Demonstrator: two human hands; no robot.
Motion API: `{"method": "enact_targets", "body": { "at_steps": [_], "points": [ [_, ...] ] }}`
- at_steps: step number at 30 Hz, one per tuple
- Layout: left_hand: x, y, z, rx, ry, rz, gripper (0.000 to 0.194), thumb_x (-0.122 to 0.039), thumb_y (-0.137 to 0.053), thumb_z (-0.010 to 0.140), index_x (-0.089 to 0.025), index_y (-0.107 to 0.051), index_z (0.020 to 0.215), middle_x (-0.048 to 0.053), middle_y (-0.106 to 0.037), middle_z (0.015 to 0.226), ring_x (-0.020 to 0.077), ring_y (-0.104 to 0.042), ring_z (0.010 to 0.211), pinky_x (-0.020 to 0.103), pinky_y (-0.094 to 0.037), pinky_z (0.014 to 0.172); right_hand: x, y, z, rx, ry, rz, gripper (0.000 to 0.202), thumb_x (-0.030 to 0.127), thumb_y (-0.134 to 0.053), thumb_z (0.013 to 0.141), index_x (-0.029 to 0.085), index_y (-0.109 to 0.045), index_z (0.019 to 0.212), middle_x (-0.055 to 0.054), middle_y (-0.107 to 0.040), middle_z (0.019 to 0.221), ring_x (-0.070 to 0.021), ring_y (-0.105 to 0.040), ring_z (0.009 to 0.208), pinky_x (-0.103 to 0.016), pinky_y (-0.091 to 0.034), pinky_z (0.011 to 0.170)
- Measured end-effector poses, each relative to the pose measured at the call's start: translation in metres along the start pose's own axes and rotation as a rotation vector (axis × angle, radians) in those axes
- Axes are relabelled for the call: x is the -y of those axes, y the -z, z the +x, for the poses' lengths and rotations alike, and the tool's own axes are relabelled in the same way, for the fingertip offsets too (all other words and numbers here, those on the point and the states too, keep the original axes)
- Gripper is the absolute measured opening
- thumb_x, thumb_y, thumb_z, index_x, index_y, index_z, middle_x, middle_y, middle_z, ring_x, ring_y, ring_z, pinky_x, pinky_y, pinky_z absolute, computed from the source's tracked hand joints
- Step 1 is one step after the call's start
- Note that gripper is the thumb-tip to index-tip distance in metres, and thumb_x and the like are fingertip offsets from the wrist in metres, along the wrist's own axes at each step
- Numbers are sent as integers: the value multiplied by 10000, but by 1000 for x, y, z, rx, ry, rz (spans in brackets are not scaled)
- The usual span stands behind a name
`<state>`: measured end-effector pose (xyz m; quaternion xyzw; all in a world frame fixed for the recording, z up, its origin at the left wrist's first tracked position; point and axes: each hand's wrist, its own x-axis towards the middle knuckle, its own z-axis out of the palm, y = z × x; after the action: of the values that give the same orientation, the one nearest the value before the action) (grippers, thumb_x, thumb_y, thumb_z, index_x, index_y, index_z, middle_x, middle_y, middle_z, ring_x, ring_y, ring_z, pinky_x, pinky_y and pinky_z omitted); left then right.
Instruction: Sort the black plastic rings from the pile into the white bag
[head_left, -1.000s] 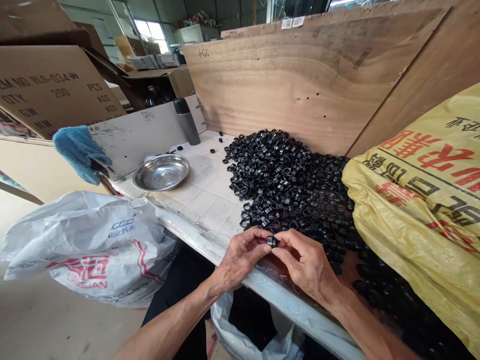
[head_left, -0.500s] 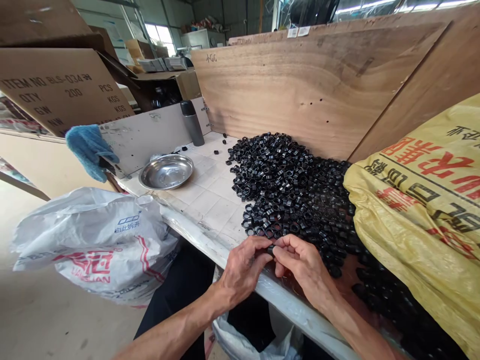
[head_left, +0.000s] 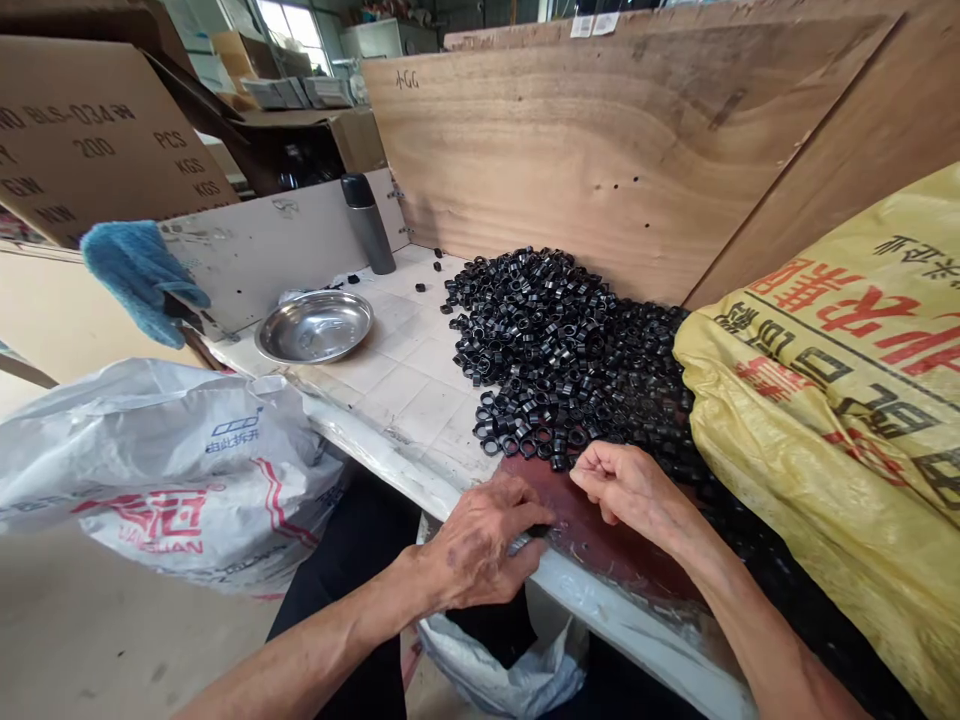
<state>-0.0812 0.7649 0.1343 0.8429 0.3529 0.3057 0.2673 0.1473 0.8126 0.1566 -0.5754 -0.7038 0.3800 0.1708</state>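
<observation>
A heap of small black plastic rings covers the middle of the tabletop. My left hand is over the table's front edge, thumb and fingers closed on a black ring that is mostly hidden. To its right, my right hand is at the near edge of the heap, fingertips pinched together. Whatever those fingertips may hold is hidden. Under and between both hands lies a dark red sheet.
A steel bowl and a grey bottle stand at the left. A yellow sack leans in from the right. Beside the table is a white sack; an open bag hangs below the edge. A wooden board stands behind.
My hands have come apart. The left has lowered slightly with the black ring; the right has moved right and up towards the heap. The view has shifted a little, and more red sheet shows.
</observation>
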Motion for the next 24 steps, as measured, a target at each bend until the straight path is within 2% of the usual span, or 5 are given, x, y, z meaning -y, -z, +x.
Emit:
{"method": "enact_targets", "body": {
  "at_steps": [3,8,12,16,24],
  "points": [
    [4,1,7,-55,120,-99,172,-293,-581,955,-197,-723,977,73,-696,937,203,-665,894,318,-529,812,-5,-12,3,-98,125,-100,21,223,-576,859,217,-588,843,40,-626,642,-136,-585,553,-235,-418,556],
    [27,-8,24,-196,334,-25,176,-198,-611,909,-202,-666,1076,49,-648,966,177,-637,830,306,-519,763,-6,-33,7,-207,236,-337,78,196,-580,887,209,-591,963,-10,-631,777,-180,-616,708,-280,-446,678],
    [33,-15,34,-159,346,68,192,-139,-631,869,-191,-690,1044,65,-613,999,198,-626,890,321,-521,791,-2,-39,6,-205,260,-471,57,186,-532,925,207,-577,898,-51,-634,870,-207,-635,792,-295,-440,696],
    [31,-17,32,-163,339,119,126,-133,-591,893,-184,-706,895,70,-599,999,192,-621,884,312,-522,769,4,-42,1,-188,313,-432,76,258,-573,936,208,-557,991,-49,-617,934,-204,-628,809,-293,-448,703],
    [36,-22,24,-253,215,46,154,-68,-605,797,-183,-688,859,67,-709,991,218,-678,963,341,-542,837,-2,-48,4,-237,375,-381,87,156,-499,915,206,-525,850,-55,-575,909,-183,-591,775,-284,-444,684]
  ]
}}
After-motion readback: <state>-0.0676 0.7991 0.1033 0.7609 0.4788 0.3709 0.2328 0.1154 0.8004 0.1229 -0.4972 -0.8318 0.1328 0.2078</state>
